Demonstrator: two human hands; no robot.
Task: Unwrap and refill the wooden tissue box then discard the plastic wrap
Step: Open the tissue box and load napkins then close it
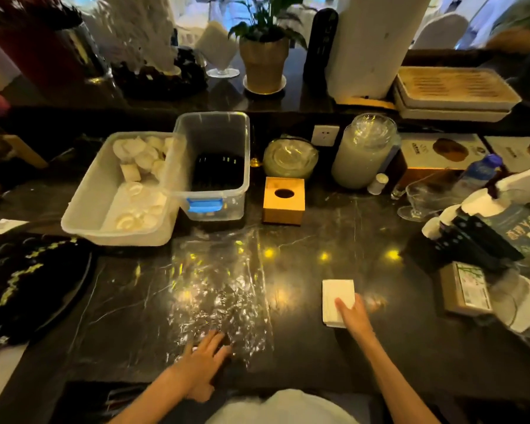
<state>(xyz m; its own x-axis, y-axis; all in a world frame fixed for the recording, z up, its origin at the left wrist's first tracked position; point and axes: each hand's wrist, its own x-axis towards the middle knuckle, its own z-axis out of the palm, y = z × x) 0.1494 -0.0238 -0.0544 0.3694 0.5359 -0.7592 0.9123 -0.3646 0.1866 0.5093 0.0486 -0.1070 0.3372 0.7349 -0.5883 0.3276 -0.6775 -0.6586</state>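
A wooden tissue box [283,201] with a round hole in its top stands upright at the middle of the dark marble counter. A clear plastic wrap [218,289] lies spread flat and crinkled in front of me. My left hand [204,359] rests with fingers apart on the wrap's near edge. To the right lies a white stack of tissues [337,298], bare of wrap. My right hand [354,316] lies on the stack's near right corner, fingers over its top.
Two plastic bins stand left of the box: one with white folded cloths [120,191], one clear with a blue latch [214,166]. Glass jars [363,151], a stemmed glass [423,197] and boxes crowd the right. A black embroidered cloth [28,283] lies at left.
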